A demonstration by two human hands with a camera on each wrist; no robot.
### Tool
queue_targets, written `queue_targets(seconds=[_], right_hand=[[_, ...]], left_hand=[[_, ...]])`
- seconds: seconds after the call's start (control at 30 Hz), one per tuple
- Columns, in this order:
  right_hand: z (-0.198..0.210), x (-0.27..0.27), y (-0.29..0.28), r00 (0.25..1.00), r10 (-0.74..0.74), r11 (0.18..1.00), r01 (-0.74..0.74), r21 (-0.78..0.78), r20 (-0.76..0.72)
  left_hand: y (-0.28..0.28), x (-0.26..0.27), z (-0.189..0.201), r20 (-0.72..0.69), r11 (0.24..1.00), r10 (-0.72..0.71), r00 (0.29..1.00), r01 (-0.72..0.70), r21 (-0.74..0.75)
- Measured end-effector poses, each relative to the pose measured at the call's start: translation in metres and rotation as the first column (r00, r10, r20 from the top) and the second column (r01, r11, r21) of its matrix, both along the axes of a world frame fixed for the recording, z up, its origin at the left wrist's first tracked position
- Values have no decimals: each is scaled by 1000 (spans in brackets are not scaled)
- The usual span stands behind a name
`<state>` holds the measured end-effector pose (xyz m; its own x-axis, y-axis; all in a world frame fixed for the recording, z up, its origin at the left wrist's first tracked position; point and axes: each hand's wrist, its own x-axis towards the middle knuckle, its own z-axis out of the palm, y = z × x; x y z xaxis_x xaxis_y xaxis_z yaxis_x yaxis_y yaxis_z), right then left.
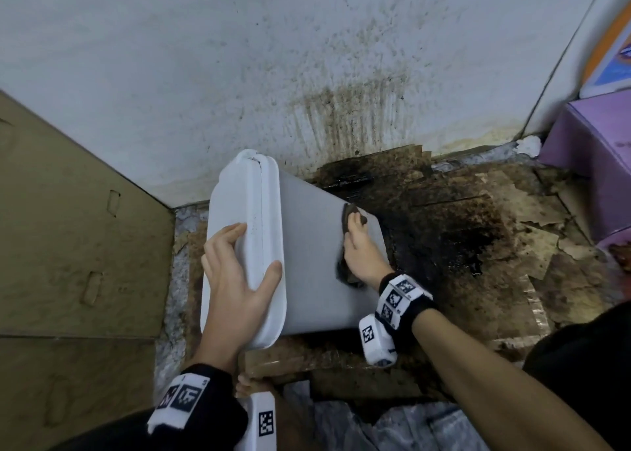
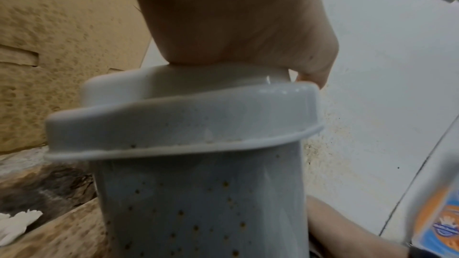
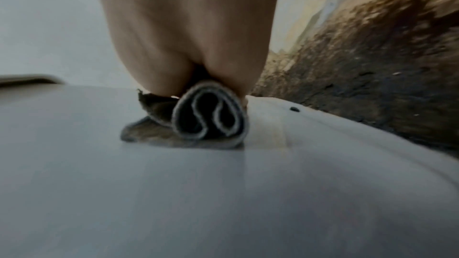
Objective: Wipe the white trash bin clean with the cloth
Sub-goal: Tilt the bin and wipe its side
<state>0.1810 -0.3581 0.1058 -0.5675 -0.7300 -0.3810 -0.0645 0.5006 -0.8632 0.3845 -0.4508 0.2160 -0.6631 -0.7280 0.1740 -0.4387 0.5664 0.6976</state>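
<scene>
So the white trash bin (image 1: 307, 262) is lying tipped over on its side on the floor (image 1: 461, 239), lidded top end pointing toward the cardboard box (image 1: 68, 228) on the left and its base toward the filthy, dark-stained patch by the wall (image 1: 239, 57). The left hand (image 1: 235, 280) is gripping the lid (image 1: 246, 218), fingers wrapping over one edge and the thumb hooking round the other side, so it's closed on that lid end. From the left wrist view you can see the narrow side of the bin is peppered with little brown specks.

The right hand (image 1: 360, 252) is pressing a dark, grubby cloth (image 1: 351, 216) flat against the broad upward-facing side of the bin, up near the base end. The fingers are curling over the cloth and holding it bunched; in the right wrist view the cloth (image 3: 211, 121) is showing as a rolled-up fold squashed between the hand and the plastic, with a flap spreading out to the left. There's a small black speck sitting on the bin just to the right of it.

A purple box (image 1: 587, 163) is sitting over on the right by the wall, well apart from the bin.
</scene>
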Motion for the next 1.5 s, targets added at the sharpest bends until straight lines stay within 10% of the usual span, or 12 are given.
queue_targets(seconds=[0.3,0.53,0.8,1.5], right_hand=[[85,95,2,986,121,921,-156,-356,-117],[38,106,25,927,70,915,-207,-345,-369],[-35,83,64,975,-70,993,47,-111,-210],[-19,86,52,847,-519,855,508,-107,-120]], left_hand=[[-1,0,-1,0,1000,-4,1000,4,-6],[-3,1,-2,-11,1000,15,1000,-15,0],[-7,7,-3,-11,998,30,999,-30,55],[8,-8,2,-13,999,22,1000,-22,-32]])
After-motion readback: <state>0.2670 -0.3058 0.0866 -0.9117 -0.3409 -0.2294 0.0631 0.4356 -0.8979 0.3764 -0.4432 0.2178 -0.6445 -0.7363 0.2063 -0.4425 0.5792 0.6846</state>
